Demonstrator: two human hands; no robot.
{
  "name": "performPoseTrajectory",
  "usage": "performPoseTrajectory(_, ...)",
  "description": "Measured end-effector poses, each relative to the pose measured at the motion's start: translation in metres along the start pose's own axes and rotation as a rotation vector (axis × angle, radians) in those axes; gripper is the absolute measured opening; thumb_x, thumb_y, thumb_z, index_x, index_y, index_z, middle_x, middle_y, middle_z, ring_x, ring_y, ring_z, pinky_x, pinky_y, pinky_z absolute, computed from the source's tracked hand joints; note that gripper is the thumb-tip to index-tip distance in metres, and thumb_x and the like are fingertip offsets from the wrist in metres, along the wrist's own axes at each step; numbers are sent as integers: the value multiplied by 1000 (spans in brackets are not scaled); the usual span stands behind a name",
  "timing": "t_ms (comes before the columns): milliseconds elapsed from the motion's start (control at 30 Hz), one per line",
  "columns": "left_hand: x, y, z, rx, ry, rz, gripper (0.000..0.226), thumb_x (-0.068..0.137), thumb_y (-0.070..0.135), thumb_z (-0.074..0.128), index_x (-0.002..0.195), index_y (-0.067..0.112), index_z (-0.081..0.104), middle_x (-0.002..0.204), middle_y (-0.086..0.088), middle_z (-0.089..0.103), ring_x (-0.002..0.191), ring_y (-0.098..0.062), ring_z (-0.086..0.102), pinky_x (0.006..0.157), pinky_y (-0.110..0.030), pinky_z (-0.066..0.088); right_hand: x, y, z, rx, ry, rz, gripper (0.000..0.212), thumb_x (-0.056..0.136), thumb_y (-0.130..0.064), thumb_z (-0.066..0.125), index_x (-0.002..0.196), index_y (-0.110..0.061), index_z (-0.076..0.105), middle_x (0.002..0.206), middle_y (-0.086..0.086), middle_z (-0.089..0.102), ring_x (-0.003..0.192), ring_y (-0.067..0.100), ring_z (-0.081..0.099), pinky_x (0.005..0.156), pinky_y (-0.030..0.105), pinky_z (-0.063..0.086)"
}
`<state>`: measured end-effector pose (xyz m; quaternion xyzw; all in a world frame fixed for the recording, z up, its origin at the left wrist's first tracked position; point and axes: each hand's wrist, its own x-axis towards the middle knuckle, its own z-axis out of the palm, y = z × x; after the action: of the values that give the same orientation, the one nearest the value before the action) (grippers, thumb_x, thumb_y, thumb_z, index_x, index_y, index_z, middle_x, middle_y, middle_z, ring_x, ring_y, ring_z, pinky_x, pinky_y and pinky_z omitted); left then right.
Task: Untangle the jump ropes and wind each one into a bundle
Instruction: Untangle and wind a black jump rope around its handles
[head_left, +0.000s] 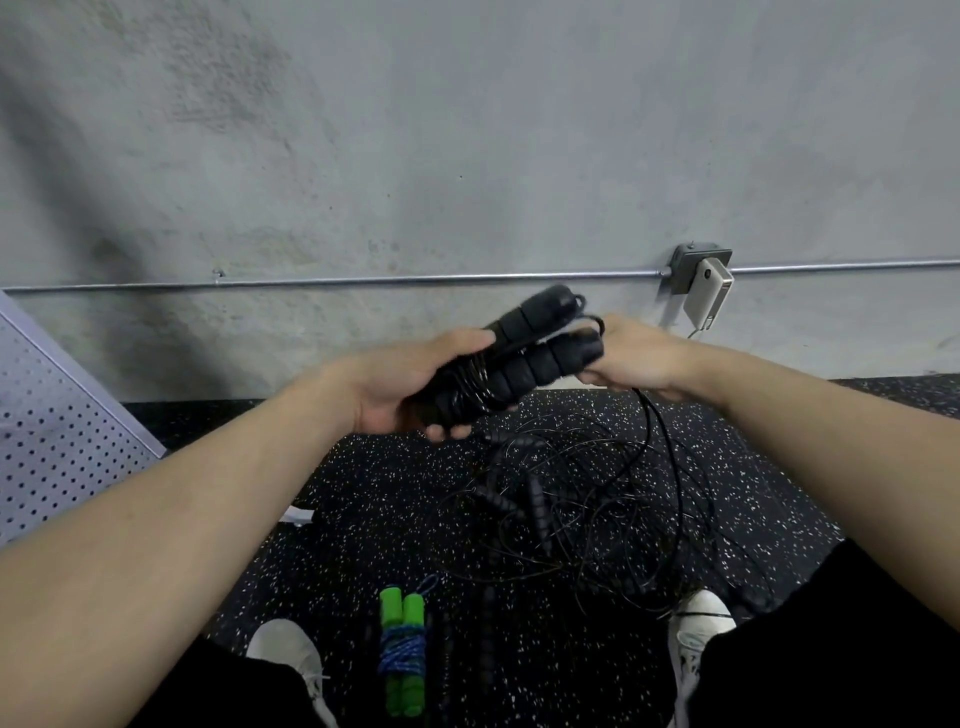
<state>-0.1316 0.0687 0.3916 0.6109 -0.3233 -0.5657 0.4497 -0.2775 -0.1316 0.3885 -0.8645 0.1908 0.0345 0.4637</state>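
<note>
Left hand (400, 387) grips two black foam handles (511, 358) wrapped with black cord, held above the floor. Right hand (641, 356) pinches the cord's loose end at the handle tips. Tangled black ropes (571, 499) lie on the speckled floor (363, 493); green-handled bundle (402, 652) lies between the shoes.

- honestly can't read any text, brand, label or number anywhere here
- the small white device (707, 294) plugged in at the wall box (698, 270) shows no legible markings either
</note>
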Motion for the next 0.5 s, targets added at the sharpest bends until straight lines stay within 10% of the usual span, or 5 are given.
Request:
performPoseTrajectory(233,11,-2,10,435,-97,-139,40,85,48,77,120,50,58,107,-12,76,64,-30,70,45,-28,53,2,-3,12,-3,-50,28,14,86,-31,77,78,-20,79,72,-1,75,60,4,65,63,20,51)
performPoseTrajectory(500,29,-14,13,654,180,-100,32,99,41,63,128,30,55,89,-10,73,67,-27,74,62,-40,64,15,-10,21,-246,123,-39,37,93,-45,66,78,-13,76,57,-2,56,38,2,37,41,18,29)
